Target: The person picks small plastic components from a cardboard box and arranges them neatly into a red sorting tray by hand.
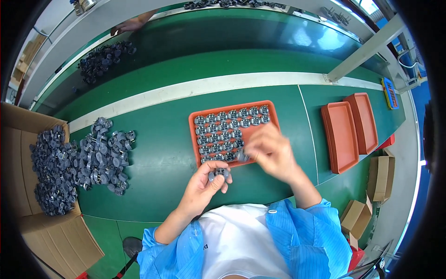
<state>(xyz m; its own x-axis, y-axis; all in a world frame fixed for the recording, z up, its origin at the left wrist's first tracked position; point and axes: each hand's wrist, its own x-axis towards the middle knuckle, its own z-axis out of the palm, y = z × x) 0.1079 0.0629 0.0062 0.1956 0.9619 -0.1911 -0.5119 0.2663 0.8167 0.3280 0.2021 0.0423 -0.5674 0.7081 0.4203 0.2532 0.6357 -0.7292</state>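
Note:
Between the thumb and fingers of my left hand is a small grey plastic part with a rounded tab, held just in front of an orange tray. Rows of round parts with shiny metal tops stand in that tray, filling its left and far side. Over the tray's near right side, my right hand is blurred by motion. Its fingertips are closed on another grey part, low over the near rows. The hand covers the tray's right side.
On the left, loose grey parts are heaped beside a cardboard box with many more inside. Two orange trays lie at the right. Beyond a white rail runs a green conveyor belt carrying another heap. A metal post rises at the far right.

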